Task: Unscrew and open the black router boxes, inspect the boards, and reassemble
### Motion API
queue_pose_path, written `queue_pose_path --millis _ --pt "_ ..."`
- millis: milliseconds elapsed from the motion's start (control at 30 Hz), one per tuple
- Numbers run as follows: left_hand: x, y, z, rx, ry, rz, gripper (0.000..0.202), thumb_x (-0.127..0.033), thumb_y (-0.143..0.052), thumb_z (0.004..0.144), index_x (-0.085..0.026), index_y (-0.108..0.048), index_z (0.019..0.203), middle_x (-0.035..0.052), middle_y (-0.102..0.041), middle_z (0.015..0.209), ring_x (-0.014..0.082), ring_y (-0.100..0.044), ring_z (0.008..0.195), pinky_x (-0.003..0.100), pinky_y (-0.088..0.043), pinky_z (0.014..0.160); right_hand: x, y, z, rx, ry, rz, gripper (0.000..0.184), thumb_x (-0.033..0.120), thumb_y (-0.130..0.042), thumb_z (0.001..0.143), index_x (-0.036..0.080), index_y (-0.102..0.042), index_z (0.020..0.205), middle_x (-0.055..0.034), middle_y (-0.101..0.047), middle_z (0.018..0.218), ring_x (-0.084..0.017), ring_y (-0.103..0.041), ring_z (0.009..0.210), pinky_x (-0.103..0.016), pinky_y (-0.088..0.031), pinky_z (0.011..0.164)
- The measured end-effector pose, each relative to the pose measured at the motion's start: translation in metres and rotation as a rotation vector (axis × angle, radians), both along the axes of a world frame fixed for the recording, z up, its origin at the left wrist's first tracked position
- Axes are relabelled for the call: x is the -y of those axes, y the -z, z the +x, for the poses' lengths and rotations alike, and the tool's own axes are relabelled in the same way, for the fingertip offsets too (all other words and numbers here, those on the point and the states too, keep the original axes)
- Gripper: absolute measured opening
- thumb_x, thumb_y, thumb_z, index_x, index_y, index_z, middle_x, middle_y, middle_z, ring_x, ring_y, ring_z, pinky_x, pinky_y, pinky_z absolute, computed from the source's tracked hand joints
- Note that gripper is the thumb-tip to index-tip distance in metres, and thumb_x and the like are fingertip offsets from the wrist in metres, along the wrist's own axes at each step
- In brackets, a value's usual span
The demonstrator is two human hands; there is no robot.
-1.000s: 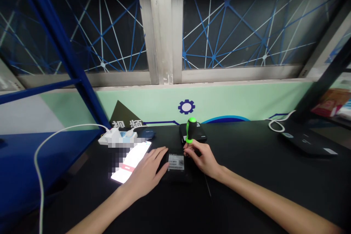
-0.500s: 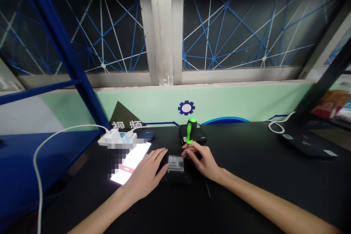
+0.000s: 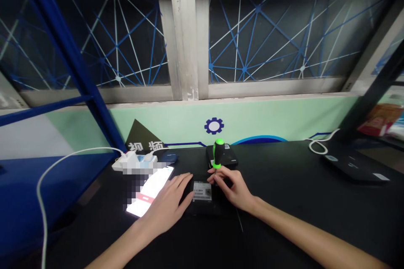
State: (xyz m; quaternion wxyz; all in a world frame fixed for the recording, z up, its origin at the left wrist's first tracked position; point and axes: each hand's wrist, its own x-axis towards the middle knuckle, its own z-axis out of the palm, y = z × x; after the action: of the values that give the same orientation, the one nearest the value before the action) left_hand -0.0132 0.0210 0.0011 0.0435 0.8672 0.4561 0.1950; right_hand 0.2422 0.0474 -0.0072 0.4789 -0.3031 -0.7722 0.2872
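A black box-like device (image 3: 202, 207) with a white printed label lies on the black table in front of me. Along its left side rests my left hand (image 3: 173, 195), fingers stretched out and thumb at the label's edge. My right hand (image 3: 229, 183) pinches the shaft of a screwdriver (image 3: 219, 154) whose green and black handle points up. The screwdriver stands nearly upright by the device's far right corner; its tip is hidden by my fingers. A lit phone (image 3: 153, 191) lies just left of my left hand, partly under the wrist.
Behind the screwdriver is another black box (image 3: 232, 156). A power strip (image 3: 118, 164) with white plugs and a cable (image 3: 42, 193) is at the back left. A thin rod (image 3: 240, 220) lies near my right wrist. Farther right sits a flat black device (image 3: 353, 168) by a white cord (image 3: 318, 147).
The screwdriver handle has turned about its axis, showing its black side more, and leans slightly further left. Both hands stay in about the same place.
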Motion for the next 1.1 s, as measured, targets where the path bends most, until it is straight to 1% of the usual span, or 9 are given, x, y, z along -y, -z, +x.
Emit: queue_pose_path --millis 100,167,300,433,567,700,800,967,1100 --pt "0.0008 -0.0007 -0.0005 0.004 0.004 0.0 0.045 -0.043 -0.041 0.107 -0.026 -0.042 0.148 0.0088 -0.052 0.146 0.0283 -0.051 0.133 0.046 -0.045 0.107 -0.0017 0.0015 -0.0012 -0.007 0.024 -0.003 0.02 0.037 -0.054 0.101 0.02 -0.064 0.103 -0.005 -0.075 0.083 -0.018 -0.072 0.074 -0.029 -0.057 0.072" --pt "0.0011 -0.001 -0.0008 0.0 -0.001 -0.009 0.045 -0.043 -0.041 0.106 -0.026 -0.042 0.148 0.0084 -0.052 0.147 0.0284 -0.051 0.133 0.046 -0.045 0.108 -0.003 0.003 -0.0025 -0.013 0.051 -0.003 0.02 0.039 -0.058 0.098 0.02 -0.064 0.099 -0.0038 -0.073 0.08 -0.017 -0.07 0.069 -0.028 -0.056 0.068" --pt "0.0006 -0.0018 -0.0008 -0.009 -0.004 -0.039 0.046 -0.044 -0.04 0.107 -0.027 -0.039 0.15 0.0079 -0.05 0.148 0.028 -0.048 0.135 0.046 -0.043 0.109 -0.0051 0.0058 -0.0042 -0.015 0.086 -0.015 0.02 0.04 -0.062 0.096 0.02 -0.065 0.095 -0.0024 -0.071 0.077 -0.015 -0.067 0.066 -0.026 -0.055 0.063" --pt "0.0003 -0.0033 -0.0006 0.001 0.001 -0.057 0.046 -0.044 -0.041 0.106 -0.026 -0.041 0.148 0.0088 -0.051 0.147 0.0278 -0.049 0.135 0.046 -0.043 0.109 -0.0074 0.0083 -0.0058 -0.047 0.124 -0.017 0.021 0.039 -0.066 0.093 0.019 -0.065 0.088 -0.0014 -0.069 0.075 -0.014 -0.065 0.062 -0.024 -0.054 0.06" --pt "-0.0001 -0.0025 -0.0017 -0.002 -0.011 -0.073 0.047 -0.045 -0.04 0.106 -0.025 -0.04 0.149 0.0091 -0.05 0.148 0.0282 -0.047 0.136 0.047 -0.043 0.109 -0.0067 0.0059 -0.0082 -0.048 0.128 0.003 0.019 0.038 -0.068 0.091 0.019 -0.067 0.088 -0.0025 -0.071 0.077 -0.015 -0.067 0.064 -0.026 -0.055 0.061" --pt "-0.0004 -0.0002 -0.0026 0.005 -0.007 -0.056 0.047 -0.046 -0.041 0.106 -0.025 -0.04 0.149 0.0092 -0.052 0.146 0.0283 -0.049 0.134 0.046 -0.044 0.108 -0.0015 0.0005 -0.0073 -0.024 0.054 0.019 0.017 0.032 -0.059 0.098 0.019 -0.069 0.103 -0.0057 -0.076 0.086 -0.018 -0.072 0.073 -0.029 -0.058 0.074" --pt "0.0001 0.0003 -0.002 0.002 -0.011 -0.05 0.047 -0.046 -0.041 0.106 -0.024 -0.041 0.148 0.0091 -0.052 0.146 0.0283 -0.049 0.134 0.046 -0.043 0.108 0.0003 -0.0005 -0.0055 0.005 0.038 0.053 0.019 0.029 -0.054 0.1 0.019 -0.07 0.096 -0.0068 -0.077 0.088 -0.02 -0.074 0.082 -0.03 -0.057 0.08" --pt "0.0009 0.0004 -0.002 -0.004 -0.015 -0.045 0.048 -0.046 -0.041 0.106 -0.025 -0.041 0.148 0.0085 -0.052 0.146 0.0285 -0.05 0.134 0.045 -0.043 0.108 -0.0026 0.002 -0.0068 -0.023 0.075 0.026 0.014 0.029 -0.061 0.096 0.018 -0.069 0.092 -0.0042 -0.075 0.079 -0.017 -0.072 0.069 -0.025 -0.056 0.069" --pt "0.0003 0.0016 -0.003 0.009 -0.01 -0.025 0.047 -0.047 -0.041 0.105 -0.026 -0.042 0.148 0.0083 -0.053 0.145 0.03 -0.051 0.133 0.046 -0.045 0.107 -0.0032 0.0035 -0.0088 -0.01 0.128 0.026 0.016 0.033 -0.066 0.093 0.018 -0.07 0.089 -0.0027 -0.073 0.075 -0.014 -0.067 0.062 -0.023 -0.053 0.062"
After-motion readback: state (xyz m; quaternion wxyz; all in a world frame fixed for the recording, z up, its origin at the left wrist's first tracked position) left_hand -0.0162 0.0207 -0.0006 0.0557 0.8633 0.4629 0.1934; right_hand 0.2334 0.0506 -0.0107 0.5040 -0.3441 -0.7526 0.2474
